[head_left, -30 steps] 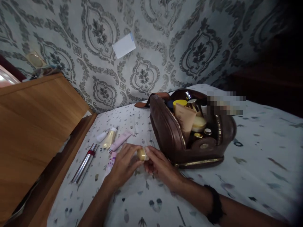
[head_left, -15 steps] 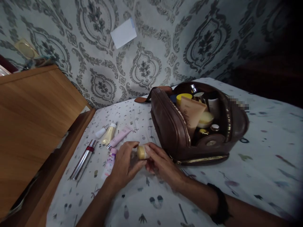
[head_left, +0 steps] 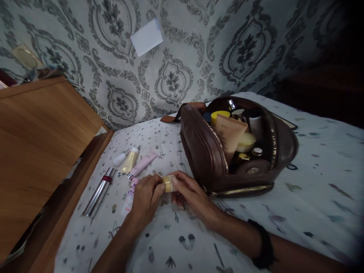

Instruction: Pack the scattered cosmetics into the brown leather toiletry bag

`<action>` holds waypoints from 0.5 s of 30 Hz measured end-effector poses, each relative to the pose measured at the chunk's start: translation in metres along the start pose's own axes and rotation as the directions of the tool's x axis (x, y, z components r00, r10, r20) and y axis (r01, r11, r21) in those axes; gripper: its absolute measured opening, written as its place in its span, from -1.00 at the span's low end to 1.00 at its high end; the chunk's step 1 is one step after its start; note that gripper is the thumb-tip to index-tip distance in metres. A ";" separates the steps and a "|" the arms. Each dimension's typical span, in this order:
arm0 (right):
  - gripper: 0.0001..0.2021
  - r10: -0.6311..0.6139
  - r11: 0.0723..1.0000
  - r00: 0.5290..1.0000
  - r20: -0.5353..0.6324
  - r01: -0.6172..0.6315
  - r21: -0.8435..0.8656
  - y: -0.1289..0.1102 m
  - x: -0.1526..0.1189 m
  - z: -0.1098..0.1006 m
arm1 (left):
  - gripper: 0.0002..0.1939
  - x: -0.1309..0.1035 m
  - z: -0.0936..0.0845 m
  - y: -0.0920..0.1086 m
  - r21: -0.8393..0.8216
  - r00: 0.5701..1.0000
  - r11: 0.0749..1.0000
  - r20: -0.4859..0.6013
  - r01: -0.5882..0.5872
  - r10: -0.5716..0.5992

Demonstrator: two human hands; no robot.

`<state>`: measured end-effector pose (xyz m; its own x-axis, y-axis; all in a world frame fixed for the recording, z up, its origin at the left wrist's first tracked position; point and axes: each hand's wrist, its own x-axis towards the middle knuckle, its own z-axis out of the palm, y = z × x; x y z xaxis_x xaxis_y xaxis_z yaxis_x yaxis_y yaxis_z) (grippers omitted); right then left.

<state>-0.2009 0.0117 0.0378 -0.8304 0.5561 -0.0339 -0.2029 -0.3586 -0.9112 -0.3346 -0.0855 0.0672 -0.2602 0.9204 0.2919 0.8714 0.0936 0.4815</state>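
A small yellow jar [head_left: 167,184] with a pale band at its right end is held above the bedsheet. My right hand [head_left: 193,197] grips its right end between thumb and fingers. At the other end, my left hand [head_left: 145,197] is closed, thumb and fingertips pressed on the jar. Partly behind my left hand lies a purple-and-white tube [head_left: 131,197]. Just beyond it are a pink tube [head_left: 144,163], a gold tube [head_left: 131,161] and a small white tube [head_left: 120,157]. A silver cylinder with a red band [head_left: 98,197] lies farther left.
A brown leather bag [head_left: 199,148] stands unzipped to the right, filled with several cosmetics, among them a tan tube [head_left: 229,132] and a yellow-lidded container [head_left: 220,116]. A wooden cabinet [head_left: 48,151] borders the left side. Patterned wall [head_left: 173,83] rises behind the printed sheet [head_left: 170,242].
My left hand has closed from a spread grip onto the left end of the jar. The jar and my right hand have shifted slightly left in view.
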 end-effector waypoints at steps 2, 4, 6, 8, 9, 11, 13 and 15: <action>-0.44 -0.001 1.000 1.000 -0.005 0.001 0.010 -0.001 0.000 0.000 | -0.62 0.000 -0.001 0.000 0.003 1.000 1.000 -0.002 -0.012 0.012; -0.43 0.002 1.000 1.000 -0.014 -0.002 0.019 -0.002 0.000 0.001 | -0.65 0.000 -0.001 0.000 0.001 1.000 1.000 -0.014 -0.019 0.019; -0.43 0.009 1.000 1.000 -0.019 -0.008 0.023 -0.003 -0.001 0.001 | -0.67 0.001 -0.002 0.001 0.013 1.000 1.000 -0.020 -0.021 0.021; -0.42 0.014 1.000 1.000 -0.021 -0.014 0.021 -0.002 0.000 0.001 | -0.68 0.001 -0.003 0.002 0.010 1.000 1.000 -0.015 -0.025 0.025; -0.42 0.015 1.000 1.000 -0.021 -0.015 0.019 -0.002 0.000 0.001 | -0.70 0.000 -0.004 0.003 -0.012 0.999 0.999 -0.013 -0.034 0.034; -0.42 0.018 0.999 0.999 -0.030 -0.017 0.031 -0.001 0.001 0.000 | -0.82 -0.001 -0.006 0.002 -0.082 0.997 0.994 -0.017 -0.076 0.075; -0.43 0.023 0.999 0.999 -0.040 -0.021 0.048 0.000 0.002 0.000 | -0.72 -0.002 -0.007 0.000 -0.136 0.993 0.984 -0.031 -0.115 0.111; -0.43 0.024 0.999 0.999 -0.038 -0.022 0.036 0.001 0.002 -0.001 | -0.53 -0.003 -0.006 -0.003 -0.154 0.993 0.981 -0.041 -0.115 0.110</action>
<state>-0.2021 0.0131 0.0367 -0.8147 0.5755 -0.0711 -0.2029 -0.3979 -0.8947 -0.3386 -0.0907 0.0703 -0.1790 0.9090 0.3765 0.8213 -0.0727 0.5658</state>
